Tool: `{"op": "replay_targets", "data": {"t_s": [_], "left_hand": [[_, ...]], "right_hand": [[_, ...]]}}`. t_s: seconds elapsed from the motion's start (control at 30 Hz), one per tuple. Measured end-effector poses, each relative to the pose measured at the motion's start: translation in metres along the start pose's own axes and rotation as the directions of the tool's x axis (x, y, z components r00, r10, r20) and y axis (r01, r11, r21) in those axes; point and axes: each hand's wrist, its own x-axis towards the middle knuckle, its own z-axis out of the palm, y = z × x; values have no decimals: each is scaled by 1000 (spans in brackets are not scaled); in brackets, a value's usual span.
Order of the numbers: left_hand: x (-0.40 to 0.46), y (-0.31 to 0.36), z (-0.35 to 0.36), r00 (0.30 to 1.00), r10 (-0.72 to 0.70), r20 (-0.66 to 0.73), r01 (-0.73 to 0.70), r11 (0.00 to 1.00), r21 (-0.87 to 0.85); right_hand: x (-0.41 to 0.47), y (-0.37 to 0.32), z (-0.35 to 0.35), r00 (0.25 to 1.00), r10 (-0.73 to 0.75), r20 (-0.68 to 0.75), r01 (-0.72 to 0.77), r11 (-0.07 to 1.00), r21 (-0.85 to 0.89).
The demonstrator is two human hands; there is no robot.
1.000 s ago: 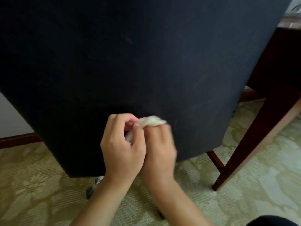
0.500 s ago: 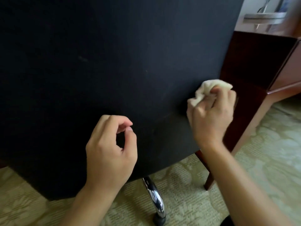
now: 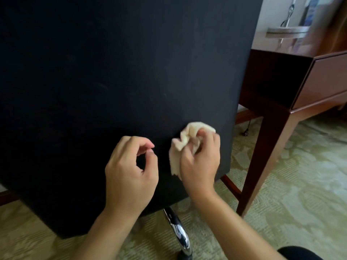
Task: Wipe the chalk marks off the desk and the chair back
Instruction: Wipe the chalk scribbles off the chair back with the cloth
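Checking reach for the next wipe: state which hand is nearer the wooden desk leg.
Right. The right hand, gripping the cloth against the chair back, is just left of the desk leg. The left hand, curled and holding nothing, sits farther left.

You have no readable text, label, brand, number or sign anywhere in this view. The only candidate is a blurred blue-and-white item (image 3: pixel 312 11) standing at the far end of the desk (image 3: pixel 323 76); you cannot make out any lettering on it.
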Motion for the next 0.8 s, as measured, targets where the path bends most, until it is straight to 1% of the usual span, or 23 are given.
{"op": "replay_targets", "data": {"t_s": [0.07, 0.13, 0.17, 0.2, 0.23, 0.27, 0.3, 0.33, 0.37, 0.4, 0.43, 0.47, 0.53, 0.6, 0.67, 0.7, 0.73, 0.77, 0.8], "left_hand": [[13, 5, -15, 999, 3, -43, -3, 1000, 0], [28, 7, -34, 995, 9, -95, -9, 1000, 2], [30, 7, -36, 995, 4, -102, -5, 1000, -4], [37, 5, -51, 990, 6, -144, -4, 1000, 12], [39, 2, -58, 985, -7, -173, 13, 999, 34], [41, -3, -68, 977, -22, -212, 35, 998, 61], [41, -7, -76, 970, -44, -239, 66, 994, 82], [40, -10, -84, 965, -63, -253, 89, 992, 92], [43, -12, -91, 963, -67, -261, 96, 990, 99], [43, -13, -95, 967, -61, -248, 90, 990, 106], [47, -12, -99, 969, -45, -245, 74, 991, 113], [51, -9, -101, 971, -26, -240, 55, 991, 118], [63, 2, -102, 972, 2, -235, 28, 992, 126], [77, 18, -105, 967, 26, -254, -2, 995, 95], [89, 32, -108, 957, 53, -286, -39, 998, 52], [93, 36, -110, 951, 64, -303, -56, 998, 34], [97, 39, -112, 944, 75, -321, -74, 997, 17], [98, 39, -113, 937, 86, -340, -90, 996, 6], [98, 39, -114, 930, 95, -355, -101, 995, 2]], "right_hand": [[29, -47, 9, 986, -157, -63, 160, 986, 53], [46, -93, 23, 943, -312, -119, 321, 945, 67], [46, -103, 25, 909, -400, -114, 406, 913, 35], [40, -120, 36, 864, -499, -70, 502, 864, 38], [28, -119, 42, 789, -614, 14, 614, 789, 28], [13, -116, 47, 689, -715, 123, 717, 697, 35], [1, -107, 48, 570, -790, 226, 802, 594, 57], [-6, -96, 45, 470, -826, 312, 855, 514, 73], [-3, -90, 42, 403, -840, 363, 884, 460, 83], [5, -87, 37, 385, -845, 372, 892, 444, 86], [18, -94, 37, 390, -860, 330, 898, 435, 73], [32, -106, 36, 414, -870, 268, 897, 440, 46], [65, -147, 38, 472, -877, 89, 881, 472, -22], [96, -198, 37, 487, -869, -89, 868, 493, -62], [118, -237, 36, 512, -837, -193, 844, 532, -70], [122, -247, 36, 518, -829, -209, 839, 541, -65], [120, -247, 37, 509, -837, -202, 846, 529, -59], [110, -237, 40, 494, -855, -157, 861, 506, -46], [93, -217, 43, 466, -882, -73, 883, 469, -25]]}}
